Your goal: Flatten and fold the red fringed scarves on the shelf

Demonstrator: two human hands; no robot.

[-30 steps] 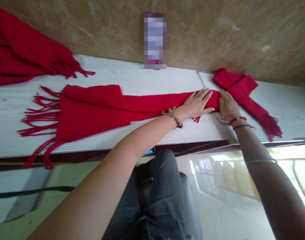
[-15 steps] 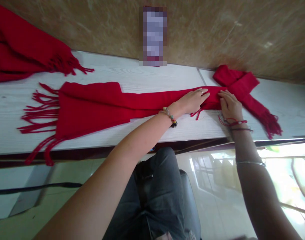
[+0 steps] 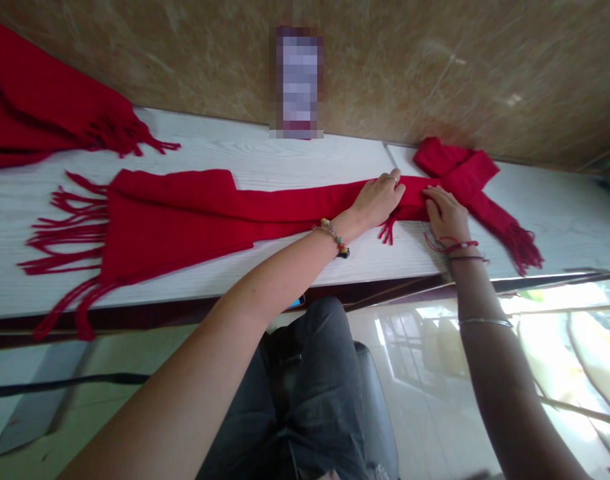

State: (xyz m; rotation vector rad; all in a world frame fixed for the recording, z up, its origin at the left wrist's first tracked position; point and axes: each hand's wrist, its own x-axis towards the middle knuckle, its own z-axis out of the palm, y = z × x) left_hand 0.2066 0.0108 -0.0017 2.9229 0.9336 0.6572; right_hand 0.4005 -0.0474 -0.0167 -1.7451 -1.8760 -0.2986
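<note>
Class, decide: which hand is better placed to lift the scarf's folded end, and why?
Probably the right hand: it rests on the scarf right beside that fold, while the left hand lies on the flat stretch farther from it.

A person's left hand [image 3: 377, 199] and right hand [image 3: 445, 213] rest close together on a long red scarf [image 3: 185, 213] stretched across a white table [image 3: 285, 155], right of centre frame. A second red scarf [image 3: 45, 120] lies upper left.
</note>
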